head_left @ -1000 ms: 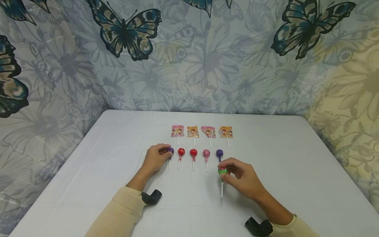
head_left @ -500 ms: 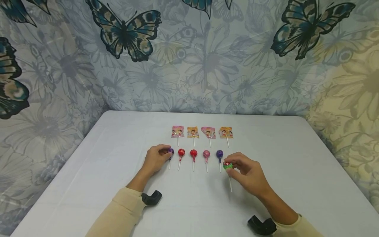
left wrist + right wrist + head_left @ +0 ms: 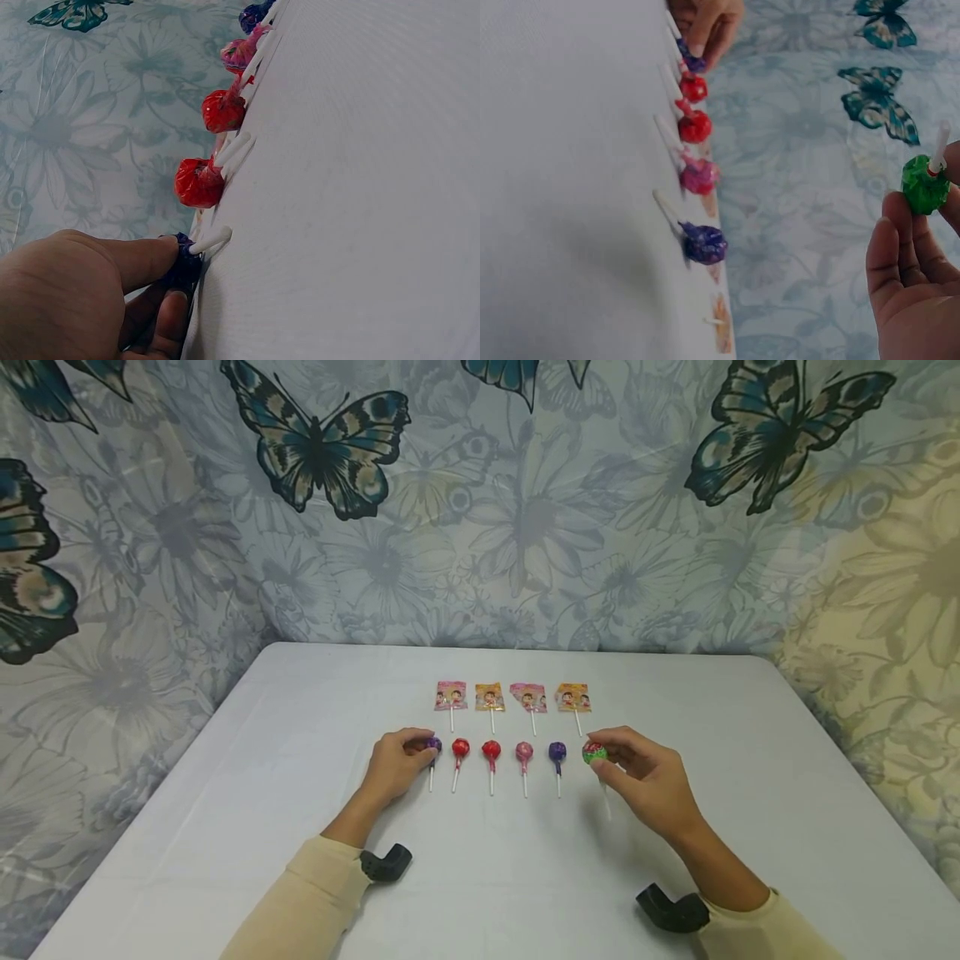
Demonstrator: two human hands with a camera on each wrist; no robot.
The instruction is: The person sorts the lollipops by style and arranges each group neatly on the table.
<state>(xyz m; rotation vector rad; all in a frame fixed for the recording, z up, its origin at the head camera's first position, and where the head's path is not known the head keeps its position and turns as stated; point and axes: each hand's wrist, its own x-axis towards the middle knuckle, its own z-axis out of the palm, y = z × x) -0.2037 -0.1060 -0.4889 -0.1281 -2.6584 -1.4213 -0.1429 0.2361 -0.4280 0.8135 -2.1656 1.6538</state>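
Observation:
My left hand [image 3: 393, 766] pinches the head of a purple lollipop [image 3: 184, 262] that lies at the left end of a row on the table. Between thumb and fingers, my right hand [image 3: 651, 785] holds a green and red wrapped lollipop [image 3: 925, 184] just right of the row, its white stick hanging toward me. In the right wrist view this lollipop is apart from the table. Between the hands lie two red lollipops, the left one [image 3: 461, 748] and the right one [image 3: 491, 750], then a pink lollipop [image 3: 524, 751] and a dark purple lollipop [image 3: 557, 752], sticks toward me.
Behind the row, several flat-packed lollipops lie side by side, from a pink packet [image 3: 451, 696] to an orange packet [image 3: 573, 697]. The white table [image 3: 480, 877] meets a butterfly-patterned cloth [image 3: 525, 527] at its back edge.
My right hand has moved away from me and to the right with the green lollipop, from in front of the dark purple one to beside it. My left hand stays in place.

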